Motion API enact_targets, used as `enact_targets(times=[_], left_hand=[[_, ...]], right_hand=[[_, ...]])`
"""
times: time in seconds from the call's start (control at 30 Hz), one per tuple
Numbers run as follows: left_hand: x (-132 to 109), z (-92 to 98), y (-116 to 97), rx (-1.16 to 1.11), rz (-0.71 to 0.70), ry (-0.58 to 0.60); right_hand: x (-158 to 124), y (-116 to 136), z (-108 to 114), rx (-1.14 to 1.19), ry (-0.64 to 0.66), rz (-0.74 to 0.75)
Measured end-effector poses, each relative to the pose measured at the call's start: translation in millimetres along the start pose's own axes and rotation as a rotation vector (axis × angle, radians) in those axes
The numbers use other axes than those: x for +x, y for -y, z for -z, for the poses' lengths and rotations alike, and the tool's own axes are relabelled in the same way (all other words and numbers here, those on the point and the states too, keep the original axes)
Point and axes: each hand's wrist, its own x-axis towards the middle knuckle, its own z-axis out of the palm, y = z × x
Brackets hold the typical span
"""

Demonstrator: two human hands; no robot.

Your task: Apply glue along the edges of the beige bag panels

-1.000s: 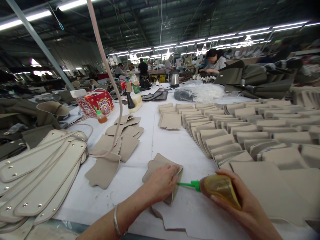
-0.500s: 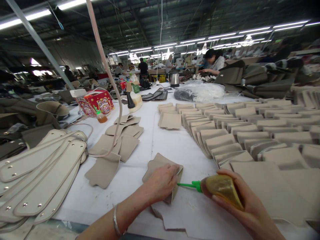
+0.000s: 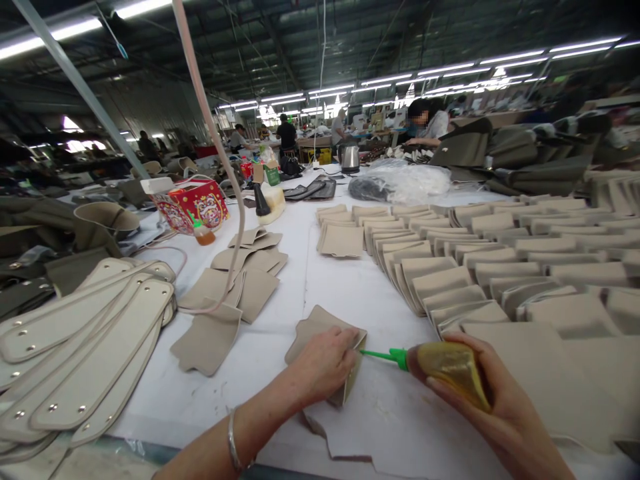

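My left hand (image 3: 324, 366) presses down on a folded beige leather piece (image 3: 320, 333) lying on the white table (image 3: 350, 293), fingers closed over its right edge. My right hand (image 3: 493, 407) is wrapped round an amber glue bottle (image 3: 450, 370). Its green nozzle (image 3: 383, 356) points left and touches the open edge of the piece beside my left fingers. A silver bangle sits on my left wrist.
Rows of folded beige pieces (image 3: 450, 267) fill the right side. Flat cut pieces (image 3: 235, 280) and long studded panels (image 3: 85, 347) lie to the left, under a hanging pink hose (image 3: 220, 153). A red box (image 3: 193, 203), a kettle (image 3: 349, 159) and other workers are further back.
The glue bottle's nozzle has slid a little up along the edge of the piece, toward its top corner. My left hand has stayed in place.
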Motion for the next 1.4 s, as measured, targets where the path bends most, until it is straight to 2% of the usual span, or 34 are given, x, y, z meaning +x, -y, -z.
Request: enact_targets(times=[0.1, 0.3, 0.47, 0.6, 0.77, 0.97, 1.17, 1.4], left_hand=[[-1.2, 0.6, -0.6, -0.005, 0.001, 0.000], [-1.1, 1.3, -1.2, 0.002, 0.011, -0.001], [0.2, -0.5, -0.3, 0.006, 0.019, -0.014], [-1.0, -1.5, 0.1, 0.015, 0.016, -0.025], [-2.1, -1.8, -1.5, 0.005, 0.025, -0.033], [-1.3, -3.1, -2.1, 0.007, 0.045, -0.022], [-1.8, -2.5, -1.7, -0.004, 0.051, -0.019], [-1.0, -2.6, -1.5, -0.005, 0.049, -0.024]], right_hand=[[0.7, -1.5, -0.6, 0.014, 0.012, 0.007], [-20.0, -0.6, -5.7, 0.058, 0.068, -0.038], [-21.9, 2.6, -5.8, 0.054, 0.068, -0.041], [-23.2, 1.3, -5.1, 0.086, 0.145, -0.054], [-24.4, -3.6, -5.0, 0.039, 0.091, -0.046], [-25.1, -5.1, -6.6, 0.065, 0.134, -0.020], [-21.8, -3.8, -8.5, 0.047, 0.066, -0.033], [-31.0, -1.7, -8.8, 0.091, 0.117, -0.069]])
